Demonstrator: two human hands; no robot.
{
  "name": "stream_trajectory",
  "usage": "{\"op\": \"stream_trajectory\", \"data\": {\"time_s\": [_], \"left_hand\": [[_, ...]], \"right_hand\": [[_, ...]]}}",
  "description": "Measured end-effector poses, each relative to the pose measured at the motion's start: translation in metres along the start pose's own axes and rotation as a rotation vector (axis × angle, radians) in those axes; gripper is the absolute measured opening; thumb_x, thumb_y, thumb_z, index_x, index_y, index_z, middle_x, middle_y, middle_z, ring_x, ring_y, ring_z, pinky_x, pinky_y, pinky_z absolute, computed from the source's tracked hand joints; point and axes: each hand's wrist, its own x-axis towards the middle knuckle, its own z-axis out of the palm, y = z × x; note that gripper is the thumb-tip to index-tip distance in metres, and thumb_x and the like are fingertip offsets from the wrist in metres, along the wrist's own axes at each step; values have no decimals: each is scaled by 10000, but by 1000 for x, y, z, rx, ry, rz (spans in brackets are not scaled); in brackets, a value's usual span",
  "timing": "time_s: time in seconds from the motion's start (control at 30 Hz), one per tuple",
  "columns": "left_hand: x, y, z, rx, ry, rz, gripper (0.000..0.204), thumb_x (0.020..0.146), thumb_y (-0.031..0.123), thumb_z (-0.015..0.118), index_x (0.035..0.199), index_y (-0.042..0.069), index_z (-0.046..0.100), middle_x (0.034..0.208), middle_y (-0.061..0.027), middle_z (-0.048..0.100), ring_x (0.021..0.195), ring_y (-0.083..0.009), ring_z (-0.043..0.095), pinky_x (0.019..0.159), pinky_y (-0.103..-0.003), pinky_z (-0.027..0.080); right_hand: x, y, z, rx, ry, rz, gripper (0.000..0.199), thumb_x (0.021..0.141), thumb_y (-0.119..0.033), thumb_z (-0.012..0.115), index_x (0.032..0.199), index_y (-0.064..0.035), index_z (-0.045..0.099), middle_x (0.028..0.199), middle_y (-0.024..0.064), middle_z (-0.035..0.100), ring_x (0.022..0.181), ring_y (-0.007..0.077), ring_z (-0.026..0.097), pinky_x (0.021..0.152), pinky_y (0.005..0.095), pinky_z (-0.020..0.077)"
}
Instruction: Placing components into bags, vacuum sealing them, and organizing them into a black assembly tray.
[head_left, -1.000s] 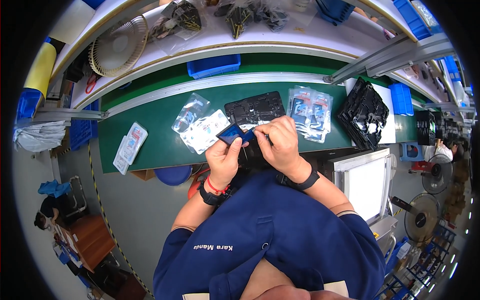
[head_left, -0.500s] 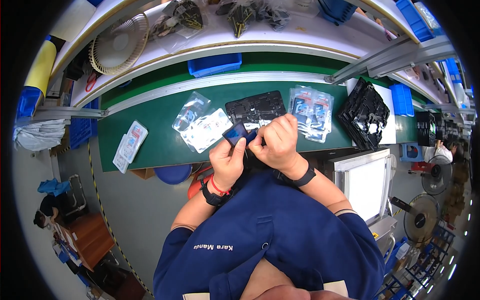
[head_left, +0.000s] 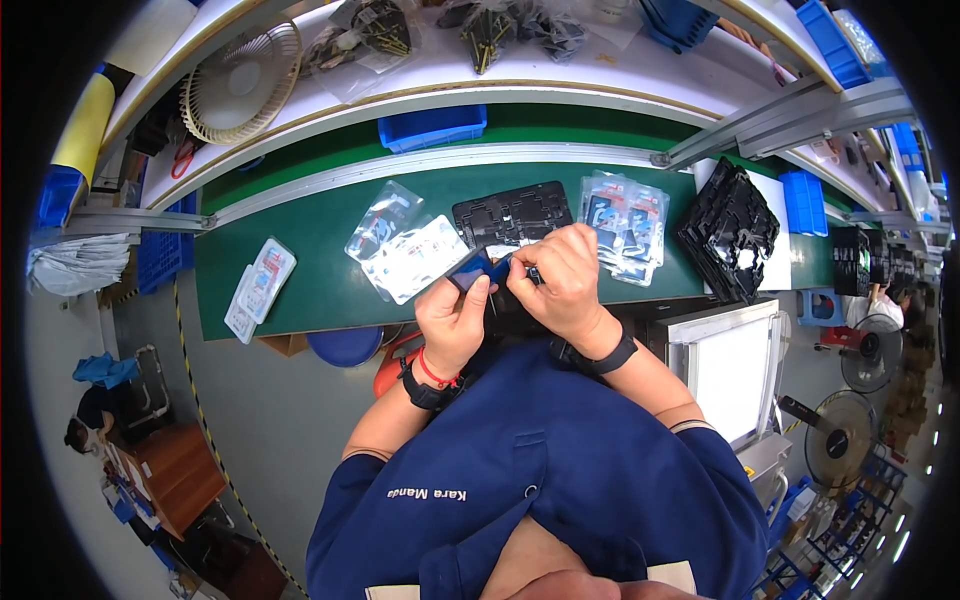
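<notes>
Between the thumb and fingers of my left hand (head_left: 450,318) is a small dark rectangular panel with a glossy face (head_left: 470,269), tilted above the bench's front edge. A dark blue strip (head_left: 500,269) sticks out at its right side. My right hand (head_left: 562,285) is closed in a pinch at that strip's right end; the fingertips partly hide it. Just beyond both hands, a black moulded tray (head_left: 512,212) lies on the green bench. Clear plastic packets with printed cards (head_left: 415,258) are left of the tray, and another pile of packets (head_left: 625,225) lies right of it.
A stack of black trays (head_left: 730,230) stands on the right of the green bench (head_left: 320,295). Two pale packets (head_left: 262,288) lie at the left. A lit white panel (head_left: 735,372) stands near my right elbow. A shelf (head_left: 600,75) with bagged parts spans the back.
My right hand has shifted slightly right and its grip at the blue strip has changed a little. The left hand keeps hold of the panel, nearly still.
</notes>
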Motion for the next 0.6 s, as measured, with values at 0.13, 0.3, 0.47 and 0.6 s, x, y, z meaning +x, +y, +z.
{"op": "stream_trajectory", "data": {"time_s": [0.13,0.3,0.47,0.6], "left_hand": [[1,2,-1,143,-31,117,79,796,16,610,839,-45,636,696,-95,635,612,-123,596,551,-235,452],[-3,4,3,130,4,111,93,788,16,619,857,-45,630,671,-86,614,578,-126,574,537,-242,441],[-4,7,2,137,37,49,75,814,15,597,838,-53,616,698,-74,616,624,-110,583,563,-236,471],[-4,14,5,-79,76,-47,98,844,21,566,830,-71,598,775,-80,622,682,-120,599,610,-248,518]], "right_hand": [[3,0,-1,-87,-22,-62,195,512,-19,639,654,-82,522,601,28,475,622,214,473,643,340,348],[-1,-4,3,-129,-8,-76,208,481,-4,608,643,-84,505,607,31,456,620,220,465,635,344,347],[-5,-9,6,-22,36,-109,214,479,-14,616,649,-80,504,603,38,434,608,224,457,632,346,346],[-9,-7,2,203,51,213,154,633,4,683,748,-21,584,703,73,575,658,223,539,617,315,427]]}}
